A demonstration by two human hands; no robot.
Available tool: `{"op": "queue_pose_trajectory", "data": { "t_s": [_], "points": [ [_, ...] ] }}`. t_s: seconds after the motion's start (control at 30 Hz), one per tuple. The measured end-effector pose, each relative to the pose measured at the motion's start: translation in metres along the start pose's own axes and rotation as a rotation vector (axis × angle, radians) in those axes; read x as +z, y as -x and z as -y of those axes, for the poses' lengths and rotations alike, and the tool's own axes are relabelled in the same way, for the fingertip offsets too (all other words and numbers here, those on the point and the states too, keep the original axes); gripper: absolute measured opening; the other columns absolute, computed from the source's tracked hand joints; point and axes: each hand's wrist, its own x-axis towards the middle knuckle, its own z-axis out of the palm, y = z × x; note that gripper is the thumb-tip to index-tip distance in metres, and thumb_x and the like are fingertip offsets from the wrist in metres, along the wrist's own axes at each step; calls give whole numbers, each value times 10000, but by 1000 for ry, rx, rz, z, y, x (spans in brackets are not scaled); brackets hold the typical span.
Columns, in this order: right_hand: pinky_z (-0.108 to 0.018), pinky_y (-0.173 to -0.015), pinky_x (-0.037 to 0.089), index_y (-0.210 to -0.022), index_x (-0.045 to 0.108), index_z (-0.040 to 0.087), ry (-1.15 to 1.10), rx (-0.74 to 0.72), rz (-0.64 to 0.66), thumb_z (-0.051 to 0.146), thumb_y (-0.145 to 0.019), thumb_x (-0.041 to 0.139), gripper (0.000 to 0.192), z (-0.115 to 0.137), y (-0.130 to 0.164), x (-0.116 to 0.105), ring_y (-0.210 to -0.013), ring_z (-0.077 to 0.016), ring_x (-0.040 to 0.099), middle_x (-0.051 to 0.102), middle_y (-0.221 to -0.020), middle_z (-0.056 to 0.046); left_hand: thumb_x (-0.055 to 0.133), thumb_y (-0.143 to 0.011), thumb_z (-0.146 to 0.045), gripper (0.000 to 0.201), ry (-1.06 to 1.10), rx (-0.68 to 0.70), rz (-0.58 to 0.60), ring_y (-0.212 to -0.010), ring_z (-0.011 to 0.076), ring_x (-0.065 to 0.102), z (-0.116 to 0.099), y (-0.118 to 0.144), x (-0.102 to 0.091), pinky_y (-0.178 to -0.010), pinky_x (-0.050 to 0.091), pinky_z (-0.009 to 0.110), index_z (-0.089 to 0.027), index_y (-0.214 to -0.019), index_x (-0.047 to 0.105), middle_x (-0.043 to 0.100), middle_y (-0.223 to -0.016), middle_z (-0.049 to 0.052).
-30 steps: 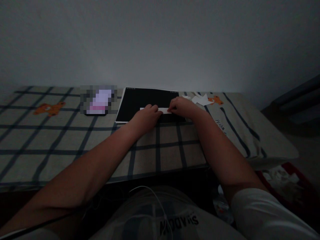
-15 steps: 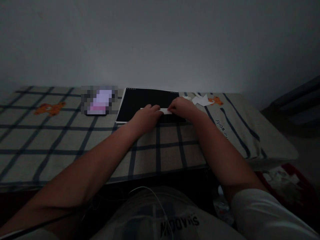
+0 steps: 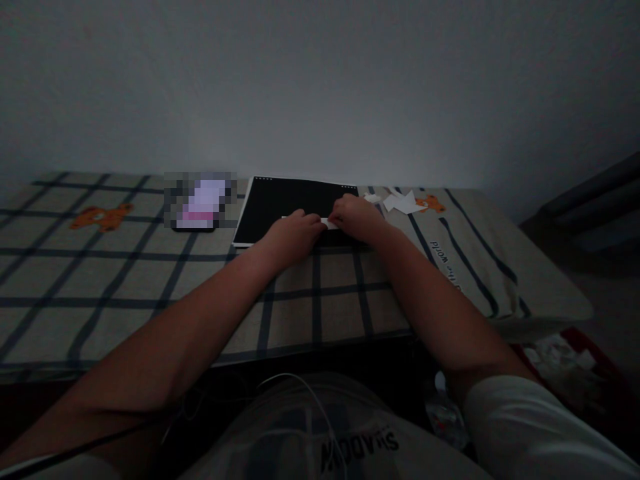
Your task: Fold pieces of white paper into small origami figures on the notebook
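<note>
A narrow white paper strip (image 3: 329, 223) lies on a black board (image 3: 280, 203) at the back of the checked tablecloth. My left hand (image 3: 293, 235) presses down on the strip's left part, fingers curled over it. My right hand (image 3: 356, 218) pinches the strip's right end. The two hands almost touch, and most of the strip is hidden under them.
A blurred phone-like object (image 3: 199, 201) lies left of the board. White paper scraps (image 3: 400, 201) lie to the right near an orange bear print (image 3: 431, 203). The wall stands close behind. The tablecloth (image 3: 125, 280) has an edge near my lap. Red bin with paper (image 3: 560, 350) at lower right.
My right hand has slid a little to the left along the strip, closing the gap to my left hand. Less of the white strip shows between them.
</note>
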Motion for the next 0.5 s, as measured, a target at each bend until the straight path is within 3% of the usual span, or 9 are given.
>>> {"op": "queue_pose_trajectory", "data": {
  "t_s": [0.17,0.5],
  "points": [
    [-331,-869,450,-1181,802,201,-27,7,-22,187,-1026,514,327,4,-5,5,-1122,-253,618,751,-1217,-117,427,-1065,-210,378,1,3,-15,-1078,253,582,1,-1,3,-795,429,350,-181,-1386,624,669,-1334,92],
    [-345,-888,498,-1101,840,256,-80,184,11,182,-965,566,314,3,-3,-2,-1073,-251,680,790,-1149,-93,453,-1057,-234,345,-16,-7,-7,-1083,272,586,-1,-1,1,-751,425,354,-189,-1314,679,660,-1337,103]
  ]
}}
